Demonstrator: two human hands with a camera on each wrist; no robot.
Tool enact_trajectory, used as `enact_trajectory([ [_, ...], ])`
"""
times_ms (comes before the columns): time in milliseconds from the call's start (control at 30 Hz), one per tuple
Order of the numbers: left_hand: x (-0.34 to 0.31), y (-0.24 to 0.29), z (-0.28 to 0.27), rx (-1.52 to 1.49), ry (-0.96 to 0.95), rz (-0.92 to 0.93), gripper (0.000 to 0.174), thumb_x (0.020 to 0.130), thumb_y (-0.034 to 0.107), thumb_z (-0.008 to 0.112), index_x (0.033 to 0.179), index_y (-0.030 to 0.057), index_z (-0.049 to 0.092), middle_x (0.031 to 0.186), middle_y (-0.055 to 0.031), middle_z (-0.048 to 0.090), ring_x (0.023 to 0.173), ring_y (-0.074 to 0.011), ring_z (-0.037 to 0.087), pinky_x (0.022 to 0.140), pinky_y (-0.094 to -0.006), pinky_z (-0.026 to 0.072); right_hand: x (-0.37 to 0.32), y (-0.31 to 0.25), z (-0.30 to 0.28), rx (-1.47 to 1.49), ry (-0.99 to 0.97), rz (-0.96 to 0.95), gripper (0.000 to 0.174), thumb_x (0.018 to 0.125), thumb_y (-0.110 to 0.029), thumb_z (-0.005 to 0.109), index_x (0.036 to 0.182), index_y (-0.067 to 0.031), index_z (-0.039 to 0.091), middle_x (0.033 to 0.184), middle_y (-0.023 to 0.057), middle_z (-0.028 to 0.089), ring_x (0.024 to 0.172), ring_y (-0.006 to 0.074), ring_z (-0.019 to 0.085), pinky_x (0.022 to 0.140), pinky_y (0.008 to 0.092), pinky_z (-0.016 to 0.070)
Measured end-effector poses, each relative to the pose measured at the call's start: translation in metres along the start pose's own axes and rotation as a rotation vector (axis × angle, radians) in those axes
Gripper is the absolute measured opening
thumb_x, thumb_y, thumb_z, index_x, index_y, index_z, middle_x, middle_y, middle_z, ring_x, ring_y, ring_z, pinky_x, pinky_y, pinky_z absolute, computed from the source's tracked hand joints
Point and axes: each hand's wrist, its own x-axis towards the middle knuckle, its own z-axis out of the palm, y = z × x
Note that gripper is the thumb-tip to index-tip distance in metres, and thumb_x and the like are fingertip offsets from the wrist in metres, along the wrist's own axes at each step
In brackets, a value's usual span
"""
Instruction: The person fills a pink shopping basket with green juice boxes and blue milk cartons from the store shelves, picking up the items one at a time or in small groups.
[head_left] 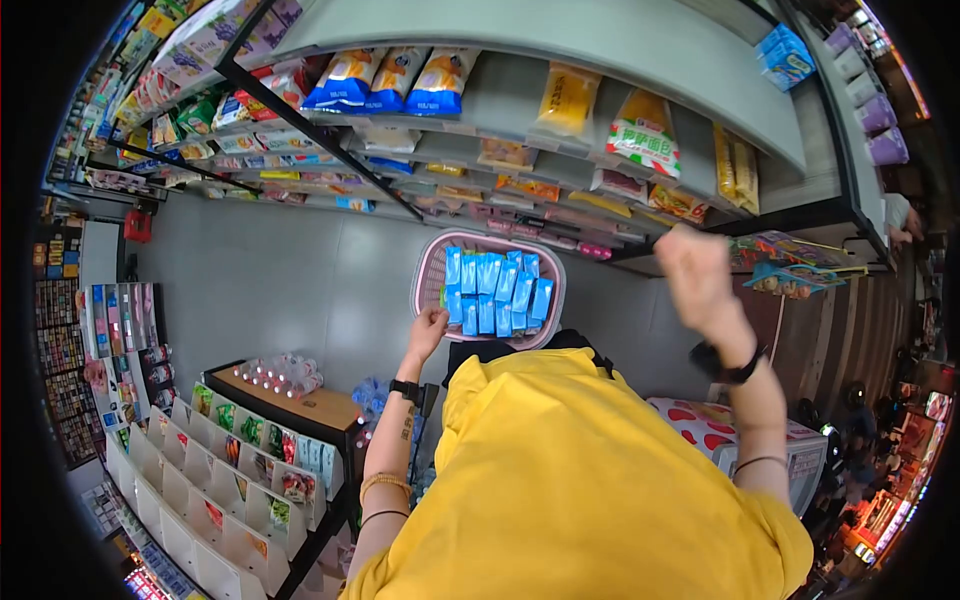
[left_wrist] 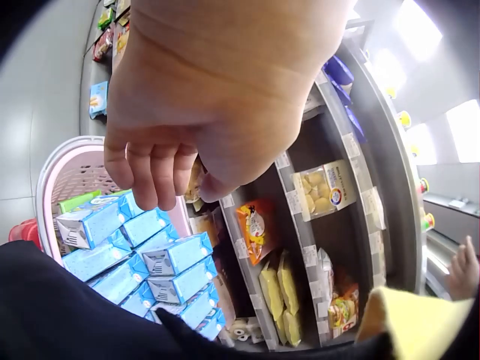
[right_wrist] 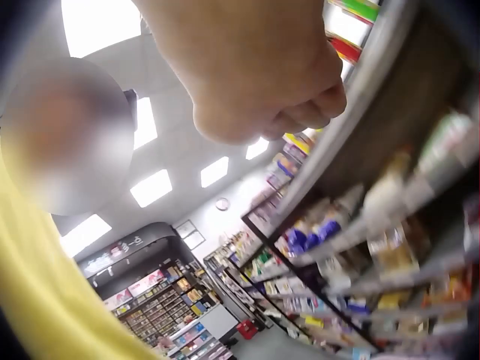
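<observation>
A pink plastic basket (head_left: pixel 418 288) stands on the floor before the person, filled with rows of blue cartons (head_left: pixel 488 272). My left hand (head_left: pixel 430 328) is at its near left rim; in the left wrist view its fingers (left_wrist: pixel 161 169) bend loosely downward above the cartons, nothing between them and the thumb. My right hand (head_left: pixel 693 275) is raised on the right, in front of the shelf unit, blurred. In the right wrist view its fingers (right_wrist: pixel 307 112) are curled in toward the palm, and no item shows in them.
A shelf unit (head_left: pixel 640 45) with bagged breads runs along the front; a blue pack (head_left: pixel 785 55) sits on its top right. Behind left is a white divided rack (head_left: pixel 215 480) beside a wooden-topped counter (head_left: pixel 325 405). A white box with red hearts (head_left: pixel 690 420) stands at right.
</observation>
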Motion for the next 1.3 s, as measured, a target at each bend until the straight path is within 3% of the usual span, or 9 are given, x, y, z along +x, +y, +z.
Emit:
enact_trajectory([
  [133,0.014,-0.021,0.005,0.186,-0.074,0.011,0.040,0.086,0.030,0.074,0.108,-0.0022,0.065,0.089,-0.0114,0.068,0.080,-0.0227,0.066,0.075,-0.0341,0.0538,-0.085,0.067,0.124,-0.011,-0.203,0.374,0.037,0.100,-0.025,0.052,0.075,0.0019,0.051,0.068,0.0228,0.053,0.069,0.0434,0.058,0.063,0.0497,0.0432],
  [233,0.037,-0.052,0.012,0.355,-0.061,0.091,0.047,0.081,0.029,0.079,0.111,-0.0027,0.062,0.104,-0.0138,0.064,0.085,-0.0226,0.064,0.075,-0.0352,0.0532,-0.179,0.133,0.185,-0.016,-0.240,0.589,0.028,0.099,-0.021,0.052,0.084,0.0028,0.054,0.078,0.0248,0.060,0.078,0.0448,0.062,0.070,0.0470,0.0480],
  [367,0.065,-0.032,0.019,0.466,-0.044,0.243,0.062,0.077,0.032,0.081,0.121,-0.0018,0.056,0.114,-0.0213,0.059,0.114,-0.0390,0.056,0.097,-0.0459,0.0467,-0.285,0.151,0.203,-0.059,-0.315,0.874,0.019,0.093,-0.019,0.055,0.095,-0.0002,0.058,0.085,0.0206,0.068,0.086,0.0395,0.068,0.076,0.0424,0.0520],
  [567,0.092,0.033,0.066,0.415,-0.184,0.283,0.086,0.071,0.037,0.086,0.137,0.0010,0.044,0.126,-0.0243,0.051,0.117,-0.0412,0.053,0.103,-0.0468,0.0446,-0.406,0.139,0.230,0.102,-0.338,1.234,0.021,0.092,-0.017,0.060,0.107,-0.0024,0.059,0.085,0.0113,0.069,0.080,0.0210,0.069,0.067,0.0354,0.0540],
  [700,0.107,0.047,0.100,0.465,-0.264,0.329,0.110,0.064,0.037,0.091,0.151,0.0148,0.029,0.136,-0.0306,0.037,0.125,-0.0479,0.043,0.106,-0.0521,0.0417,-0.440,0.110,0.251,0.257,-0.149,1.434,0.026,0.093,-0.015,0.061,0.114,-0.0011,0.057,0.088,0.0110,0.068,0.074,0.0183,0.068,0.063,0.0329,0.0559],
  [933,0.129,0.027,0.118,0.572,-0.300,0.367,0.109,0.064,0.033,0.091,0.152,0.0202,0.028,0.131,-0.0305,0.043,0.124,-0.0487,0.043,0.106,-0.0534,0.0413,-0.480,0.069,0.295,0.388,0.077,1.553,0.026,0.092,-0.014,0.061,0.114,-0.0001,0.056,0.080,0.0101,0.070,0.065,0.0174,0.068,0.059,0.0307,0.0536],
  [967,0.128,0.027,0.114,0.560,-0.307,0.430,0.102,0.068,0.029,0.088,0.151,0.0213,0.028,0.128,-0.0304,0.048,0.124,-0.0477,0.044,0.106,-0.0528,0.0417,-0.478,0.061,0.295,0.338,0.061,1.560,0.029,0.087,-0.017,0.063,0.112,-0.0018,0.059,0.078,0.0141,0.069,0.066,0.0236,0.069,0.065,0.0370,0.0545],
  [1100,0.142,0.019,0.103,0.455,-0.393,0.270,0.092,0.074,0.022,0.081,0.150,0.0203,0.028,0.131,-0.0337,0.049,0.116,-0.0482,0.054,0.099,-0.0510,0.0466,-0.514,0.065,0.326,0.372,0.123,1.548,0.029,0.088,-0.017,0.063,0.112,-0.0015,0.059,0.085,0.0160,0.070,0.075,0.0255,0.070,0.070,0.0381,0.0543],
  [1300,0.144,0.019,0.079,0.450,-0.343,0.165,0.087,0.076,0.020,0.080,0.146,0.0179,0.028,0.107,-0.0295,0.066,0.098,-0.0455,0.067,0.088,-0.0486,0.0529,-0.514,0.078,0.335,0.323,0.134,1.443,0.030,0.088,-0.018,0.064,0.112,-0.0022,0.061,0.089,0.0185,0.071,0.082,0.0301,0.071,0.075,0.0396,0.0545],
])
